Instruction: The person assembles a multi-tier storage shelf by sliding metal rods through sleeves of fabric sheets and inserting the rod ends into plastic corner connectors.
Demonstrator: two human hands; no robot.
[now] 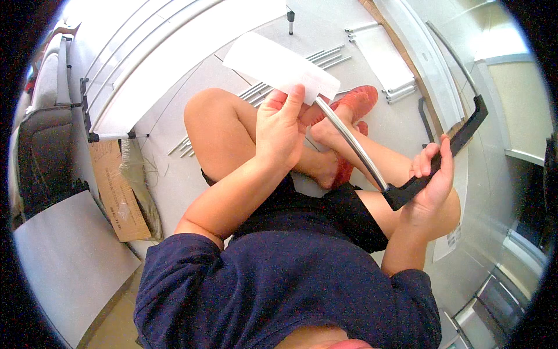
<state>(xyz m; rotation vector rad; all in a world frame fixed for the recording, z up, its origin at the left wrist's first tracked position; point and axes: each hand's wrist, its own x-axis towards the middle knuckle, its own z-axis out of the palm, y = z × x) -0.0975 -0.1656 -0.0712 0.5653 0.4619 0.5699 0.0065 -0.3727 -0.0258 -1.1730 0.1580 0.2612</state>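
Head view: person seated cross-legged on a pale floor (174, 168), dark blue shirt, dark shorts, red sandals (361, 100) on the feet.

Left hand (282, 125) raised in front of the knee, fingers closed on a white paper sheet (279, 65), pinching its near edge with the thumb on top. The sheet tilts up and away from the hand. Its lower corner sits just over the upper end of a curved chrome tube (349, 139); cannot tell if the hand also touches the tube end.

Right hand (433, 177) clamped around a black plastic bracket (447, 154), fingers wrapped over its middle. The bracket runs diagonally from lower left near the right thigh to upper right. The chrome tube plugs into the bracket's lower end and arcs up-left toward the left hand, passing over the shins.

On the floor beyond the legs: a loose bunch of thin metal rods (325, 58), a white panel (386, 58) with more rods at its end, a short metal post (290, 20) standing upright.

Upper left: a large white frame with parallel rails (151, 52), black end caps on its edge. Left: flat brown cardboard (116, 192) with a crumpled plastic bag (139, 174) beside it, a white board (64, 262) nearer the person, a grey chair (43, 139) behind.

Right: a long glass panel (494, 145), another curved chrome rail with black bracket (450, 52) resting against it.
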